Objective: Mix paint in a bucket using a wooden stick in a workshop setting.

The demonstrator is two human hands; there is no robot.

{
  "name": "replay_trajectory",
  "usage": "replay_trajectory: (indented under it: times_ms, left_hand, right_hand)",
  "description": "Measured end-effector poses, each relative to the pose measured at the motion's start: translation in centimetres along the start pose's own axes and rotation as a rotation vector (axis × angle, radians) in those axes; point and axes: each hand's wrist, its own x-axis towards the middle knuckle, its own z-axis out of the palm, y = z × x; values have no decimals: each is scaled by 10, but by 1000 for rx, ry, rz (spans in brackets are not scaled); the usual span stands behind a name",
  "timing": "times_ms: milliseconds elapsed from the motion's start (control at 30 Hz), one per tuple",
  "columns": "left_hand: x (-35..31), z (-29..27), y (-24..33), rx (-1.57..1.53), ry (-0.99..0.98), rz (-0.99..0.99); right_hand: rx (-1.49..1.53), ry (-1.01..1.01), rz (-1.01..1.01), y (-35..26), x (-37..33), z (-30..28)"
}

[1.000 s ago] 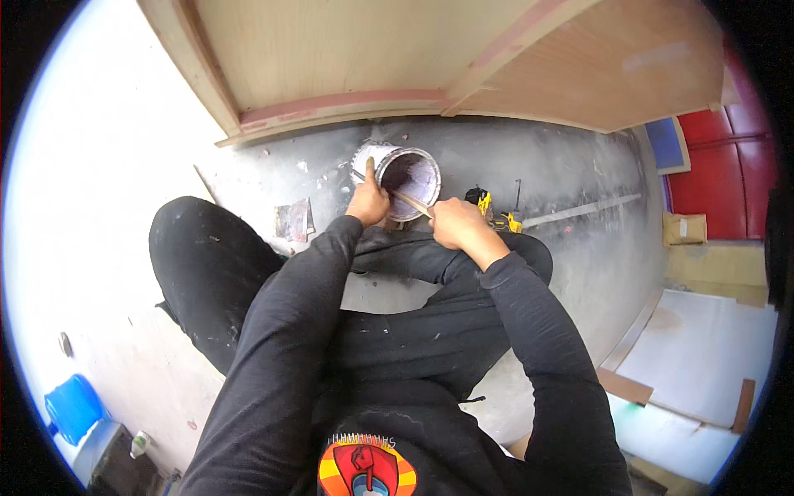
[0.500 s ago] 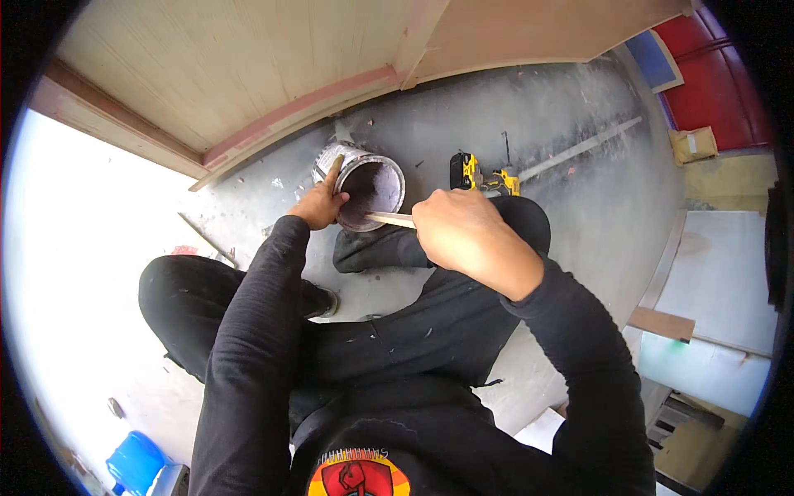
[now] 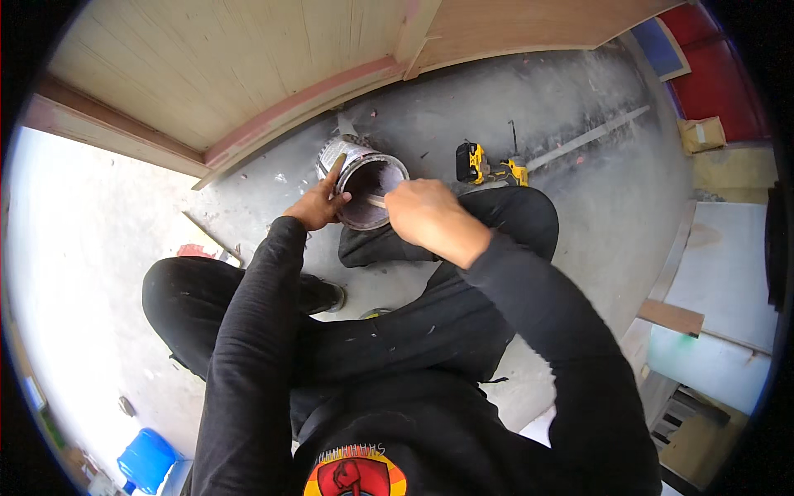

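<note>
A paint can [image 3: 399,169] lies tilted with its open mouth facing me, its inside coated in pale purple paint. My left hand [image 3: 318,203] grips the can at its left side, fingers along the wall and thumb by the rim. A thin wooden stick [image 3: 376,201] reaches into the mouth. My right hand [image 3: 430,217] is closed around the stick's outer end, right beside the can's rim. The stick's far tip is hard to make out inside the can.
Beyond the can stands a wooden panel [image 3: 248,66]. A yellow and black cordless drill [image 3: 504,172] lies on the grey floor [image 3: 595,215] to the right. At left is a flat scrap with reddish smears [image 3: 197,250]. A blue plastic container [image 3: 147,460] sits at lower left.
My right hand has moved left, close to the can's mouth, and less of the stick shows. My left hand keeps its hold on the can.
</note>
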Motion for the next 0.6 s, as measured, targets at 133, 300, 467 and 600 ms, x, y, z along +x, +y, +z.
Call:
replay_trajectory:
  times_ms: [133, 300, 467, 600]
  left_hand:
    - [-6, -8, -2, -155, -39, -48]
    - [1, -4, 1, -240, -115, -32]
    - [-2, -10, -7, -341, -161, -64]
    - [-5, -16, -16, -520, -199, -98]
  right_hand:
    - [-38, -91, -107, -13, -32, -71]
    - [14, -63, 17, -1, 11, 7]
    - [-12, -21, -23, 0, 13, -18]
    - [-90, -152, -105, -13, -33, -87]
